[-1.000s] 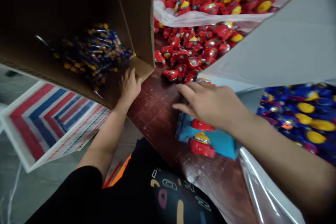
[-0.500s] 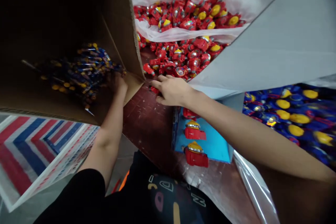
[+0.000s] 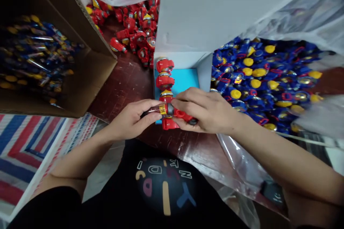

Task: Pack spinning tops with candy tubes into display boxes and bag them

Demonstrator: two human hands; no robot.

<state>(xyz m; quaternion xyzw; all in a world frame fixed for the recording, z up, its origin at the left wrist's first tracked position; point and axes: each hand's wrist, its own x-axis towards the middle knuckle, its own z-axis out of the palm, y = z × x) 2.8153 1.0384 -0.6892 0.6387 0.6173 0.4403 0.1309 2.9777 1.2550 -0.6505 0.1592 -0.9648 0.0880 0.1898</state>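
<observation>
My left hand point(image 3: 134, 118) is closed on a slim clear tube point(image 3: 155, 110) with a dark section and a yellow band. In my right hand point(image 3: 206, 111) is a red plastic toy piece point(image 3: 182, 114) with a grey end, partly covered by the fingers. Tube and toy piece meet end to end; whether they are joined I cannot tell. Both hands are over the near edge of a white box with a light-blue floor point(image 3: 185, 78). Along its left side stands a row of red toy pieces point(image 3: 165, 81) with yellow and silver parts, the nearest one half behind my hands.
On the left a cardboard box point(image 3: 94, 78) holds a pile of tubes point(image 3: 40, 52) with yellow ends. Loose red toys point(image 3: 134, 25) lie behind on the brown table point(image 3: 126, 82). Blue toys with yellow parts point(image 3: 252, 75) are heaped on the right. A striped bag point(image 3: 27, 146) stands lower left.
My left hand has come out of the cardboard box with a tube. My right hand has drawn back from the red pile with a toy piece, and the two meet. The view has turned right.
</observation>
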